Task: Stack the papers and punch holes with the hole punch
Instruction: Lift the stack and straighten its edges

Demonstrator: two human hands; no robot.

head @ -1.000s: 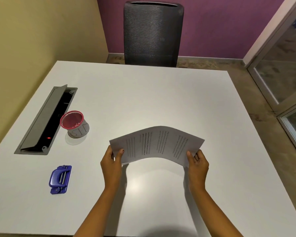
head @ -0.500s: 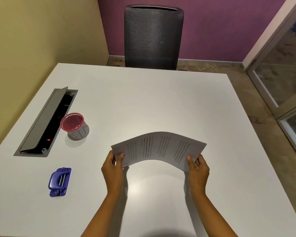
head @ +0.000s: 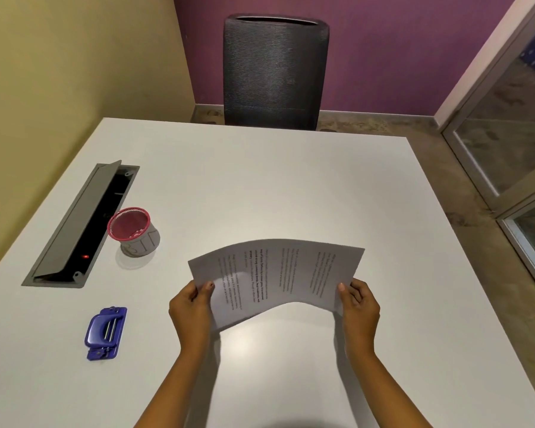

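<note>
We see the papers point(head: 278, 273) held above the white table point(head: 260, 186), toward its near edge and a little right of the middle, clear of the surface. The left hand point(head: 192, 310) grips the left short edge, thumb on top of the printed face and fingers curled underneath. The right hand point(head: 360, 307) grips the right short edge in the same way, thumb on top. Between the two hands the sheets bow upward in an arch, so the middle stands higher than the ends; the printed lines run across our view. Whether it is one sheet or several we cannot tell.

The blue hole punch point(head: 105, 333) lies flat on the table near its near-left corner, well apart from the left hand and untouched. Farther back along the left edge we see a red-rimmed mesh cup point(head: 133, 231) beside an open grey cable hatch point(head: 81, 223). A dark mesh chair point(head: 275, 72) stands at the far edge.
</note>
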